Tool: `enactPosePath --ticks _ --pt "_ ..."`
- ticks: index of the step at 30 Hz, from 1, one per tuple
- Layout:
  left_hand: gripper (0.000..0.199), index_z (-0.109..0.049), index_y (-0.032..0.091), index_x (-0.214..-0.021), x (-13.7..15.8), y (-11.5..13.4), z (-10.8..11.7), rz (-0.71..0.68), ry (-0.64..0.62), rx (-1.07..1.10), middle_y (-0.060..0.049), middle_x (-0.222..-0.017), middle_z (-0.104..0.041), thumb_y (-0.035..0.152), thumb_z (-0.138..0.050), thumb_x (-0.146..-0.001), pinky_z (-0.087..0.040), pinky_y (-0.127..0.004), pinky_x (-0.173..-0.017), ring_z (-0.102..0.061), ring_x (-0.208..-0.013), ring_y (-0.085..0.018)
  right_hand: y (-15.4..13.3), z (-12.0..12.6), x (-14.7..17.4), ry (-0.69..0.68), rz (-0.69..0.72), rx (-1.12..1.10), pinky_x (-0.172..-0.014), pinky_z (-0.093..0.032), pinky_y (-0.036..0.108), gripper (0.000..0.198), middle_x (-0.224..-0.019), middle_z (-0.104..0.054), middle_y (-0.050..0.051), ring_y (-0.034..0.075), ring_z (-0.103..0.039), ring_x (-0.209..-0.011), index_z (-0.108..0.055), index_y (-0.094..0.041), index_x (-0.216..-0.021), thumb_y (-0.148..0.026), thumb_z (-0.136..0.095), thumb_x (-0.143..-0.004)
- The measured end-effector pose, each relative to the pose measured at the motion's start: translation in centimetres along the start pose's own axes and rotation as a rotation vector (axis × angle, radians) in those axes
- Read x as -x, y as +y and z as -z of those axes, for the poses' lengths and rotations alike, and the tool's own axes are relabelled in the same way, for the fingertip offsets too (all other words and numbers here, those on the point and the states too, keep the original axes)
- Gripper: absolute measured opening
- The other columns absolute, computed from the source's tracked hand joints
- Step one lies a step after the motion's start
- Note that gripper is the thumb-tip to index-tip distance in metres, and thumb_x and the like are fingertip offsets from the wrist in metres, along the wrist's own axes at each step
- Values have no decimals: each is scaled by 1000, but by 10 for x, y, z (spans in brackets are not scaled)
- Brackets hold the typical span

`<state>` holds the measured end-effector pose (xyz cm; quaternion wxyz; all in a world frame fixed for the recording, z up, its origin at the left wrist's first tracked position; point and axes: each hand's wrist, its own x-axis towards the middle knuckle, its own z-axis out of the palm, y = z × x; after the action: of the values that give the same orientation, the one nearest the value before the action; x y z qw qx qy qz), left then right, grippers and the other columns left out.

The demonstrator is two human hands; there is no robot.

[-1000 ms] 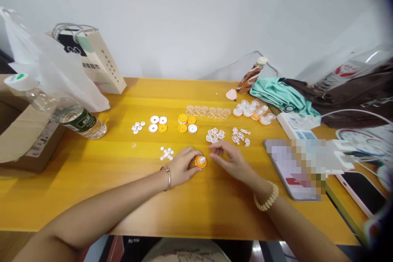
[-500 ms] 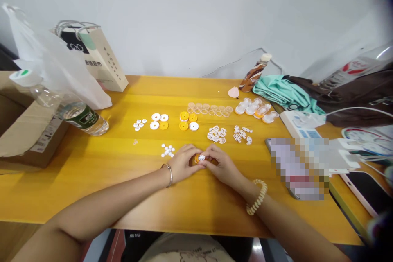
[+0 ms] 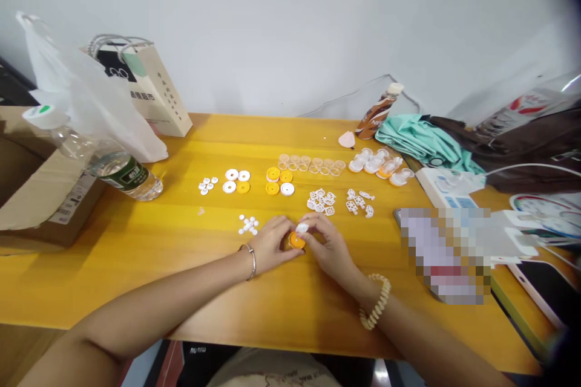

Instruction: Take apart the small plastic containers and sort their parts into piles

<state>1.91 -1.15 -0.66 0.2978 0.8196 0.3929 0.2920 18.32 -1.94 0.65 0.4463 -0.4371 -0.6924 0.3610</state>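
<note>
Between the thumb and fingers of my left hand (image 3: 272, 243) is a round orange disc-shaped part (image 3: 297, 241), low over the table. My right hand (image 3: 327, 243) pinches a small white plastic piece (image 3: 302, 228) just above the disc's far edge; whether the two touch I cannot tell. Several small white round caps (image 3: 248, 224) lie left of my left hand. Beyond my right hand are white openwork pieces (image 3: 321, 201) and more white pieces (image 3: 358, 201). Orange and white discs (image 3: 279, 181) and a second group of discs (image 3: 236, 181) lie farther back.
Clear cups (image 3: 311, 164) and capped assemblies (image 3: 380, 164) line the back. At left stand a water bottle (image 3: 129, 175) and a cardboard box (image 3: 68, 211). On the right are a blurred-out phone (image 3: 440, 260), a power strip (image 3: 447, 186) and teal cloth (image 3: 420, 142).
My right fingers have lifted the white piece up off the orange disc, so the disc's top now shows. My left hand keeps its hold on the disc.
</note>
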Motion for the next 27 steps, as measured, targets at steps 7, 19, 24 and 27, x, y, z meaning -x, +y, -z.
enactPosePath --ticks 7,19,24,27 --pt "38 -52 18 -95 3 3 4 -33 -68 1 -5 -92 -56 44 -65 -71 -40 -31 -79 -50 -86 -18 -7 20 -11 17 -238 -274 -76 -48 33 14 -79 -64 3 17 -60 -76 -59 -20 -78 -34 -56 -78" --pt "31 -51 18 -114 10 16 21 -46 256 313 -7 -96 -55 32 -48 -86 -41 -30 -79 -50 -89 -17 -17 17 -24 -304 -321 -641 -67 -42 23 16 -66 -59 -2 9 -53 -64 -62 -19 -71 -34 -60 -78" --pt "30 -56 20 -112 12 18 18 -74 230 462 -7 -95 -54 24 -54 -82 -42 -30 -80 -51 -90 -17 -12 11 -11 -398 -392 -651 -62 -40 21 18 -64 -60 -2 8 -52 -60 -62 -16 -68 -29 -59 -79" --pt "24 -59 20 -104 13 21 15 -63 260 509 -7 -92 -55 21 -57 -80 -44 -29 -79 -53 -87 -15 -13 10 -8 -381 -408 -670 -60 -40 19 16 -63 -60 -3 6 -52 -59 -63 -16 -67 -28 -60 -78"
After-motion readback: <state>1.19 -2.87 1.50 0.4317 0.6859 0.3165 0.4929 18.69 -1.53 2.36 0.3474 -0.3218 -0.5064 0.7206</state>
